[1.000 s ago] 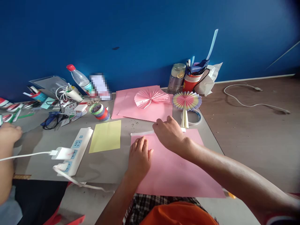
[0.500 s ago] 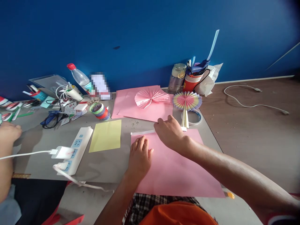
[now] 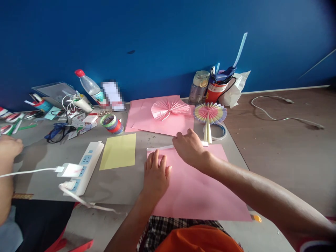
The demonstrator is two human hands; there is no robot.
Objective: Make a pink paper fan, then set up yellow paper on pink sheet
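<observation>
A large pink sheet of paper (image 3: 199, 196) lies in front of me, with a narrow white strip (image 3: 165, 147) along its far edge. My left hand (image 3: 156, 175) rests flat near the sheet's upper left corner, fingers apart and fingertips just below the strip. Curled closed, my right hand (image 3: 190, 148) presses down on the strip near the middle of the far edge. Its fingertips are hidden, so what they may pinch cannot be seen. Just beyond it are a pleated pink paper fan (image 3: 170, 109) and a multicoloured paper fan (image 3: 209, 113) with a folded yellow stem.
Left of the sheet are yellow paper (image 3: 118, 152), a power strip (image 3: 88, 168) with plugged-in cords and rolls of coloured tape (image 3: 112, 125). At the back stand a clear bottle (image 3: 198, 87) and a red cup (image 3: 215, 92). Another person's hand (image 3: 10, 147) is at far left.
The fingers of my left hand have spread and edged slightly toward the strip. My right hand stays almost in place on the far edge.
</observation>
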